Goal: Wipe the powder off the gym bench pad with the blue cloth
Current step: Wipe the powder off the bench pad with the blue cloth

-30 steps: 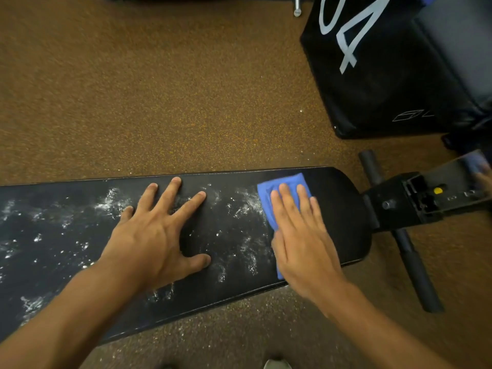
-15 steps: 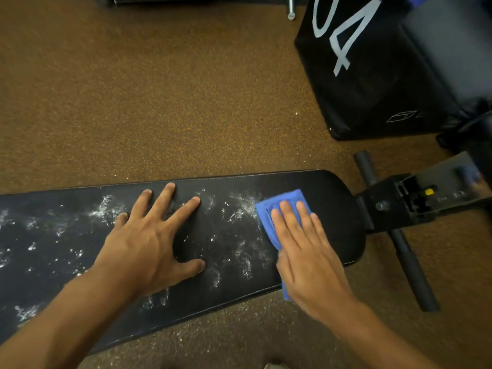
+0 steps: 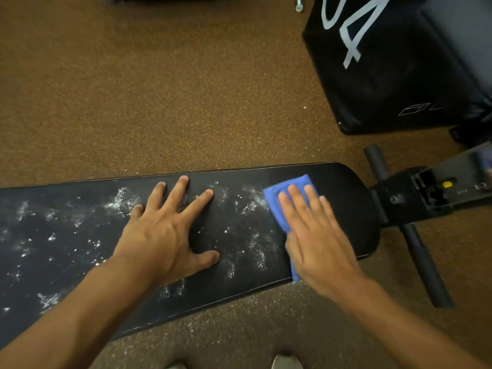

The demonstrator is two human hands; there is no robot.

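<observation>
The black gym bench pad (image 3: pixel 346 209) lies across the view, left to right. White powder (image 3: pixel 122 202) is smeared over its left and middle parts; the right end looks clean. My right hand (image 3: pixel 316 235) presses flat on the folded blue cloth (image 3: pixel 279 193) near the pad's right end, covering most of it. A strip of cloth shows at the pad's near edge below my palm. My left hand (image 3: pixel 165 230) rests flat with fingers spread on the middle of the pad, holding nothing.
The bench frame (image 3: pixel 415 195) with black foot bars (image 3: pixel 423 262) juts out past the pad's right end. A large black padded box (image 3: pixel 386 75) with white numerals stands at the back right. Brown speckled floor (image 3: pixel 159 89) surrounds everything, with powder spilled near the pad's front edge.
My right hand and the cloth have slid slightly toward the near edge of the pad, then stayed close to the same spot. The left hand has kept its place on the pad.
</observation>
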